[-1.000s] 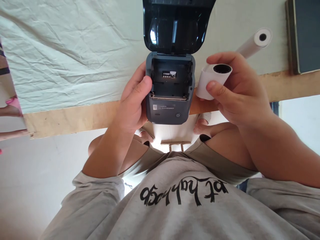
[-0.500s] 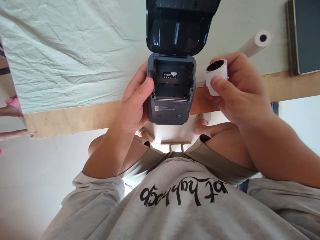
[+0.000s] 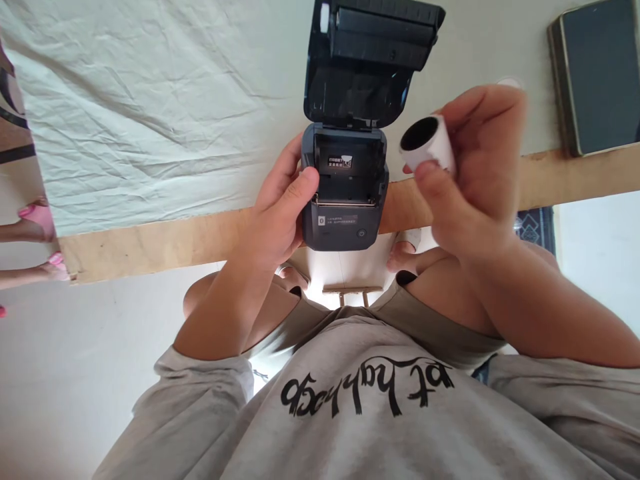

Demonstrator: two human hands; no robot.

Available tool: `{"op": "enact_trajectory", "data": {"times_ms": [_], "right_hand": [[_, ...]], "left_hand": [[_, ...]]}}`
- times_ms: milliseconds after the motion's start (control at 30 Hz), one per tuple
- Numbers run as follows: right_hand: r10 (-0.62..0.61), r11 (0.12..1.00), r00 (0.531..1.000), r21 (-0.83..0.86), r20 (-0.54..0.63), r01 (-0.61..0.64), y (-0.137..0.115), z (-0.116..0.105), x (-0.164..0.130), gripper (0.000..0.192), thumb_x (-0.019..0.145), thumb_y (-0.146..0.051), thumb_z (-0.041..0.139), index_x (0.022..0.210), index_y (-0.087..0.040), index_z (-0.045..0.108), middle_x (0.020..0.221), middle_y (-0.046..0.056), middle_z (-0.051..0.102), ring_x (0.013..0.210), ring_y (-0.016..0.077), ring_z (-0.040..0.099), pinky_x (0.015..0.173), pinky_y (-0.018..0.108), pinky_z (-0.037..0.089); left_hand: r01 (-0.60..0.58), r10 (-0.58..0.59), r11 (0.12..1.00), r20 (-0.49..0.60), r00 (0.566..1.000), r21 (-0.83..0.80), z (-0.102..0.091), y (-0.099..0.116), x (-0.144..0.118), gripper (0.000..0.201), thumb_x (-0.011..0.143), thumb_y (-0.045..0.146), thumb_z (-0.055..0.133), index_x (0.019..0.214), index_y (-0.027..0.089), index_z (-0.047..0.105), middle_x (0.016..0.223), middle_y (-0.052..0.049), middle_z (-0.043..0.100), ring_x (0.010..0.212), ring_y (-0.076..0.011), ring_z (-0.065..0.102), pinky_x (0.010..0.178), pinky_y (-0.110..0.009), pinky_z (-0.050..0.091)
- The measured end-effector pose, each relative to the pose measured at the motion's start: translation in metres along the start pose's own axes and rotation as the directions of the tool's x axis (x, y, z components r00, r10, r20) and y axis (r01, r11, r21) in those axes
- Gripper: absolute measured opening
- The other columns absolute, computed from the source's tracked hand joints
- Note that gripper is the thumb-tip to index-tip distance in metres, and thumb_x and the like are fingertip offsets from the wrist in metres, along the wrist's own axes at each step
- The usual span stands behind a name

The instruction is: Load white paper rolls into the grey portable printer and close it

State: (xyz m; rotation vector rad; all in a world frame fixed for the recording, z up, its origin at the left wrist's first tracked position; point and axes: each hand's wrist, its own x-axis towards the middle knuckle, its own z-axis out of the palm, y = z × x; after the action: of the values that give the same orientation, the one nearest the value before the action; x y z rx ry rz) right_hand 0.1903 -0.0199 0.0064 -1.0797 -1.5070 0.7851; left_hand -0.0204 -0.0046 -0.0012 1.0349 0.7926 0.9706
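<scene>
Now my left hand [image 3: 280, 213] grips the open printer [image 3: 345, 200]; just right of it, my right hand [image 3: 470, 167] pinches a paper roll [image 3: 427, 143].

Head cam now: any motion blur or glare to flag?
Head view: right hand and paper roll are motion-blurred; left hand and printer stay sharp; no strong glare shows on the open lid; wide-angle bending at the edges.

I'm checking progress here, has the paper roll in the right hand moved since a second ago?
Yes. The paper roll has tilted, its hollow end now facing the printer, and it sits slightly higher against the wooden table edge.
</scene>
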Motion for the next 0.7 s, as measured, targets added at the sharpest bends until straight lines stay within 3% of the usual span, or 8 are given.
{"op": "enact_trajectory", "data": {"times_ms": [100,200,400,533,700], "right_hand": [[-0.236,0.97,0.972,-0.064,0.011,0.236,-0.009,0.01,0.004,0.028,0.076,-0.025,0.066,0.1,-0.027,0.051,0.102,0.004,0.055,0.095,0.02,0.057,0.082,0.038,0.05],[-0.335,0.933,0.94,-0.115,0.07,0.341,-0.018,0.019,0.008,0.025,0.077,-0.017,0.064,0.096,-0.027,0.051,0.103,0.001,0.063,0.1,0.0203,0.062,0.083,0.038,0.05],[-0.275,0.865,0.954,-0.403,0.117,0.298,-0.024,0.033,0.014,0.02,0.079,-0.01,0.061,0.09,-0.023,0.051,0.104,-0.002,0.071,0.1,0.0201,0.068,0.079,0.036,0.05],[-0.188,0.892,0.971,-0.389,0.148,0.232,-0.021,0.037,0.015,0.02,0.078,-0.008,0.063,0.086,-0.024,0.055,0.105,-0.003,0.071,0.101,0.0189,0.067,0.083,0.035,0.052],[-0.208,0.92,0.966,-0.306,0.152,0.246,-0.017,0.037,0.015,0.016,0.077,-0.01,0.064,0.079,-0.025,0.061,0.097,-0.003,0.072,0.094,0.0177,0.068,0.082,0.036,0.055]], "left_hand": [[-0.009,0.009,1.0,0.01,1.0,-0.024,0.0,0.001,-0.001,0.033,0.091,0.044,0.054,0.12,0.031,0.06,0.119,0.001,0.064,0.124,-0.0211,0.059,0.095,-0.032,0.056],[-0.025,0.025,0.999,0.01,1.0,-0.022,0.0,0.002,-0.002,0.031,0.092,0.043,0.054,0.119,0.03,0.061,0.115,0.002,0.065,0.122,-0.0187,0.06,0.097,-0.029,0.054],[-0.037,0.036,0.998,-0.011,0.999,-0.051,0.002,0.004,-0.004,0.031,0.091,0.042,0.056,0.119,0.028,0.06,0.118,0.001,0.063,0.122,-0.0189,0.059,0.103,-0.031,0.052],[-0.034,0.033,0.995,-0.008,0.999,-0.089,0.004,0.003,-0.007,0.031,0.09,0.041,0.058,0.118,0.028,0.059,0.122,0.0,0.063,0.124,-0.0195,0.058,0.1,-0.029,0.053],[-0.001,0.0,0.995,-0.017,1.0,-0.103,0.003,0.001,-0.008,0.032,0.09,0.043,0.056,0.119,0.031,0.057,0.121,-0.001,0.063,0.123,-0.0219,0.06,0.089,-0.031,0.058]]}}
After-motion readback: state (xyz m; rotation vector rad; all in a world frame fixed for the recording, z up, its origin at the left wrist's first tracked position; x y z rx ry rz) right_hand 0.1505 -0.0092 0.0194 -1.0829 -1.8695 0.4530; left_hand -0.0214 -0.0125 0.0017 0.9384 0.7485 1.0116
